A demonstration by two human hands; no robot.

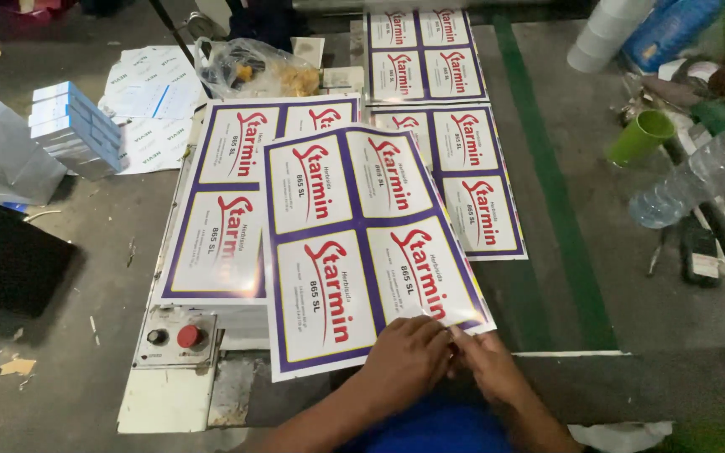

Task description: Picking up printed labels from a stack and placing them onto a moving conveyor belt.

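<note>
— What are the hands doing?

— The left hand (pixel 403 356) and right hand (pixel 487 362) meet at the near corner of the printed label sheet (pixel 362 243), each grip pinching its edge between fingertips.

— Where does the sheet lie?

— Tilted on top of a stack of like sheets (pixel 228 210), on the surface near its front edge, above a control box with a red button (pixel 188 336).

— How would it handle?

— Light, thin and glossy, I'd judge; floppy, easily creased, probably slippery. Corners and edges look the best hold.

— Anything farther out?

— More sheets (pixel 451 126) beyond, a green cup (pixel 639 137) and a clear plastic bottle (pixel 698 172) toward the right edge.
</note>
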